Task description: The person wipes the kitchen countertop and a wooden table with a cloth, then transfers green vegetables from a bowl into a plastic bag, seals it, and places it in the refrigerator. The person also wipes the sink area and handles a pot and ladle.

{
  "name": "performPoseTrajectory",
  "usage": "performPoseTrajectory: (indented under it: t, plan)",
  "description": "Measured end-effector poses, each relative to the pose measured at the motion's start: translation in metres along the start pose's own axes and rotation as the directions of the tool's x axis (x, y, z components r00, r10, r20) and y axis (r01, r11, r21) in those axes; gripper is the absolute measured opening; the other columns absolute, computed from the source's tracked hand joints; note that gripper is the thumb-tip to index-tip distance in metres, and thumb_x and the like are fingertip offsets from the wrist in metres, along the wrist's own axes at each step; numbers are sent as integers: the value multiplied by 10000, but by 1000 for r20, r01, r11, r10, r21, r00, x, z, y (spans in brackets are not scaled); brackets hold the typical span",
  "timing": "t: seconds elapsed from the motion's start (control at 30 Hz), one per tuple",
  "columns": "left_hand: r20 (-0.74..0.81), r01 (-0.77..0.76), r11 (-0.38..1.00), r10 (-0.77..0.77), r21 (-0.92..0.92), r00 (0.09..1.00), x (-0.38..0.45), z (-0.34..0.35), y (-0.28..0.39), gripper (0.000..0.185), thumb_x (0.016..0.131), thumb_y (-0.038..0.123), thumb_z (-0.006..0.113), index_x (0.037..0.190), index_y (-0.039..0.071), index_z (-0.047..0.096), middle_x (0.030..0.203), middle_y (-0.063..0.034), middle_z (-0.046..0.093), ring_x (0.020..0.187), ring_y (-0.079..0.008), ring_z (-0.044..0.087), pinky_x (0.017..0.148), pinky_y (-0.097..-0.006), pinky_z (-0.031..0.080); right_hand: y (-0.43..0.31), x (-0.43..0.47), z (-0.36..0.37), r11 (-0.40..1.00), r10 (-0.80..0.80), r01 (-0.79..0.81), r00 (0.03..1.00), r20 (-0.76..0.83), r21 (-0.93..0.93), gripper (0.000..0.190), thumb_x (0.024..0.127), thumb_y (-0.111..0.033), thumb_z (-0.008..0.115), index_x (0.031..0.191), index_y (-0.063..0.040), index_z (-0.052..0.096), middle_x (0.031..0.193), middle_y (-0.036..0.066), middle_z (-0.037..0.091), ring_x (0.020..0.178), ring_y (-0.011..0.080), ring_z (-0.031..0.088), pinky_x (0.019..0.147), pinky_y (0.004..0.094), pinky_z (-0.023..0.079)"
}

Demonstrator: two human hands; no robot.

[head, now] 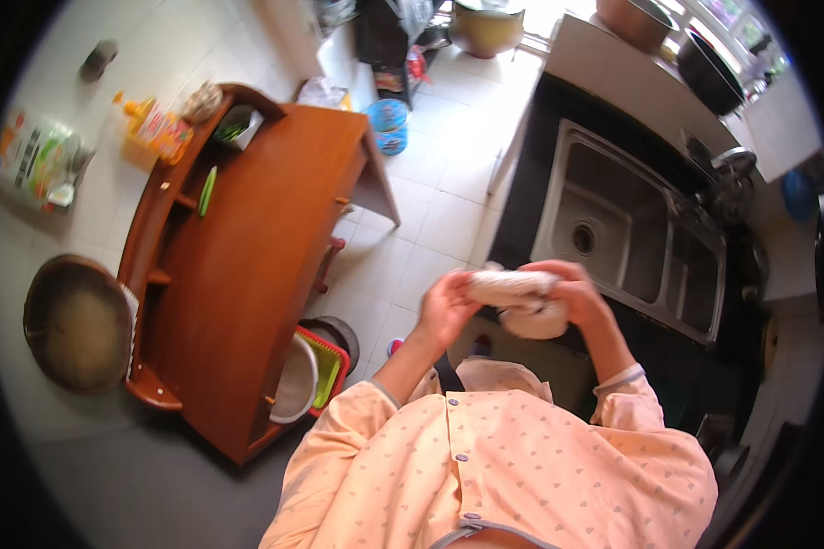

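Note:
A whitish cloth (pixel 518 291), bunched and partly rolled, is held up in front of my chest. My left hand (pixel 445 307) pinches its left end between thumb and fingers. On the opposite side, my right hand (pixel 578 291) grips the cloth, and a loose fold hangs below between the two hands. The cloth is slightly blurred. Just beyond my right hand lies the stainless steel double sink (pixel 587 206), set in a black countertop (pixel 522 206).
To the left stands a reddish-brown wooden desk (pixel 268 226) with a long green vegetable (pixel 208 191) on it. A yellow bottle (pixel 156 130) and a round dark-rimmed pan (pixel 79 326) are beyond its edge. A blue bucket (pixel 388 127) sits on the tiled floor (pixel 429 219). Pots (pixel 635 24) line the window ledge.

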State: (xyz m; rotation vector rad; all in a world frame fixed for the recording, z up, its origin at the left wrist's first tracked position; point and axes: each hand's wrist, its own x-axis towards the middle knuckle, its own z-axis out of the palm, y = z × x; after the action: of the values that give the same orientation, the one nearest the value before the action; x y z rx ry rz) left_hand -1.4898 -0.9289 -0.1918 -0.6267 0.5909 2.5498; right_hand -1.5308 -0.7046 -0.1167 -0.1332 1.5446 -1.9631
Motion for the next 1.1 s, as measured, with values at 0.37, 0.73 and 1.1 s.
performPoseTrajectory:
  t: [0.37,0.73,1.1]
  plan:
    - [682,-583,-373,241,722,691,97,72,-46,494,799,211,611,1231,7,483,1215,-219,514,1139,-340,492,959,-401,392,50,-185,-204,467,-680,-359,438,-587,-808,344,808,31,490,1137,-9,583,1140,136,596,1058,247,559,926,329,408]
    - [132,45,-151,950,988,282,70,-115,316,518,832,219,571,1300,54,424,1188,-197,545,1062,-301,550,900,-379,435,14,-73,-127,354,-569,-314,675,-470,-881,361,773,31,500,1130,25,551,1207,168,518,1125,319,489,968,379,379]
    - [3,377,-184,901,908,434,93,-137,507,440,842,257,582,1263,202,466,1052,-174,597,959,-363,584,791,-457,480,12,180,130,336,-231,353,930,287,-873,278,778,-15,580,1052,-55,610,1086,129,596,958,301,584,801,350,495]
